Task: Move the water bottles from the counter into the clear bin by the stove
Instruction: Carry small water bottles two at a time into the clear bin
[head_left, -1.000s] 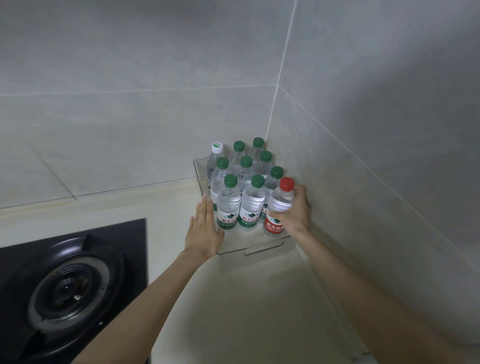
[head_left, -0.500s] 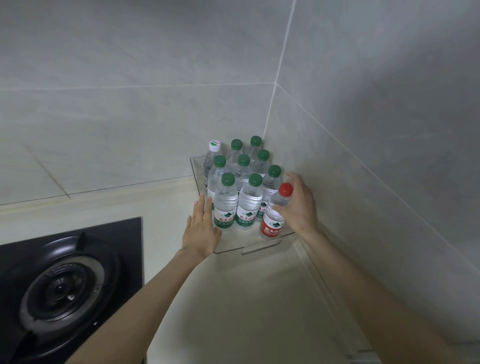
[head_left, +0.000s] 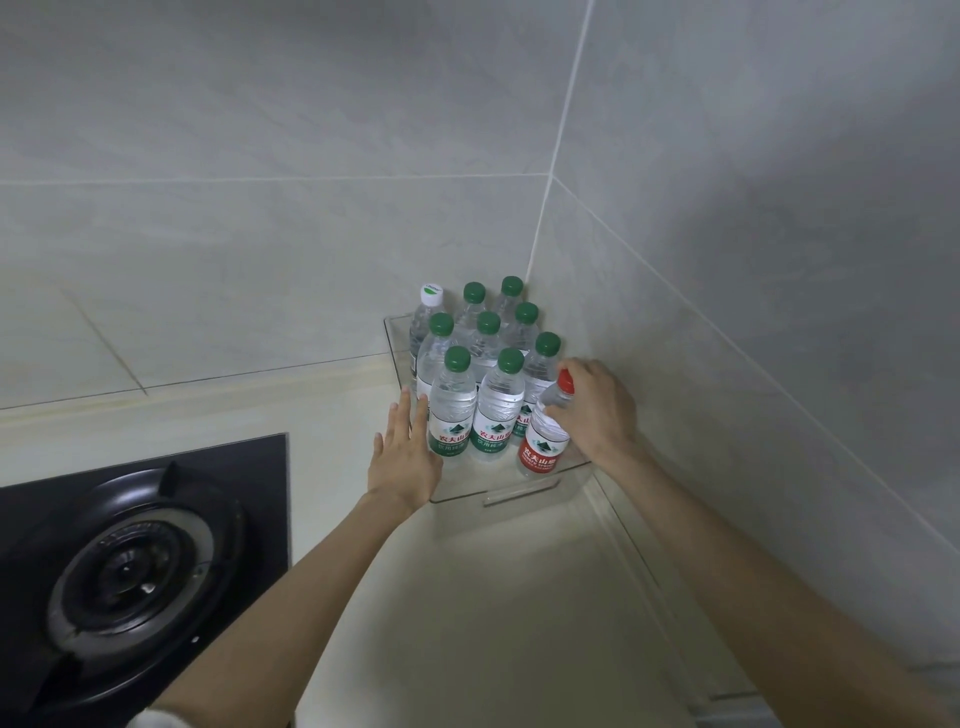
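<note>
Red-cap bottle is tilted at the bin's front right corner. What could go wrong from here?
1. The red-cap bottle is tilted and the right hand holds it high, near the cap; its base could swing into the green-cap bottle beside it.
2. That corner is tight against the wall, so the hand has little room to withdraw.
3. The bin could slide if the flat left hand lifts off.

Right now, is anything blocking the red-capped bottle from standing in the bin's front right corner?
Nothing visible does. The red-capped bottle, tilted in the right hand, is already in that corner of the clear bin; green-capped bottles stand just left.
</note>
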